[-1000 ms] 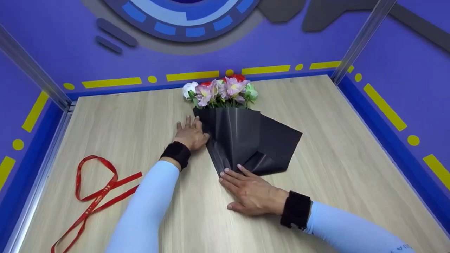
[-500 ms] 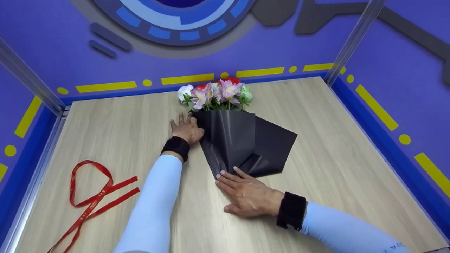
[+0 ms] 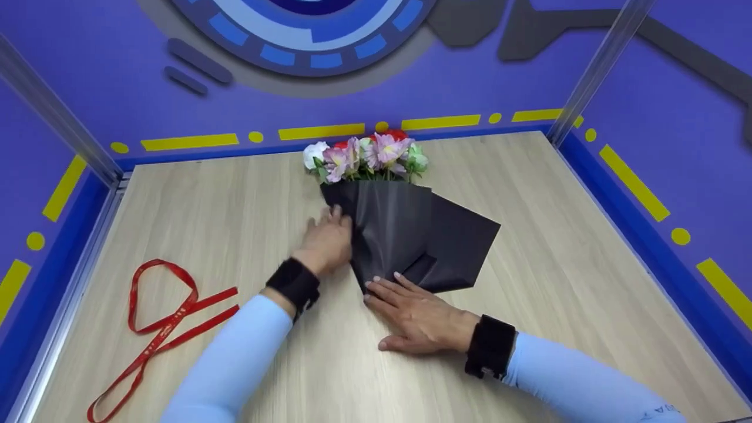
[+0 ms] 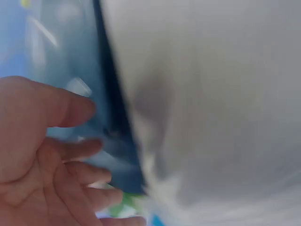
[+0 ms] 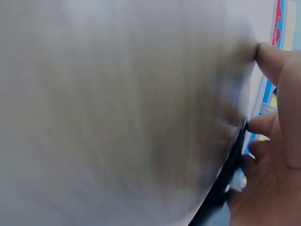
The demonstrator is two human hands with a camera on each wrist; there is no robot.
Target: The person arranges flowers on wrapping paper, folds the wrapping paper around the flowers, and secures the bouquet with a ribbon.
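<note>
A bouquet of artificial-looking flowers (image 3: 376,155), white, pink, red and pale green, lies on the table with its stems inside black wrapping paper (image 3: 393,223). The paper's left side is folded over the stems; its right part spreads flat. My left hand (image 3: 329,241), slightly blurred, is at the paper's left edge with its fingers extended. In the left wrist view its fingers (image 4: 89,174) are loosely spread beside the dark paper. My right hand (image 3: 420,317) rests flat, fingertips pressing the paper's lower end. The right wrist view shows those fingertips at the paper's dark edge (image 5: 221,183).
A red ribbon (image 3: 170,320) lies looped on the wooden table (image 3: 558,352) at the left, next to my left forearm. Blue-purple panels (image 3: 258,111) with yellow marks stand around the back and sides, joined by metal posts.
My left hand has slid down along the paper's left edge, toward me, from near the flowers. The right hand stays on the paper's lower end.
</note>
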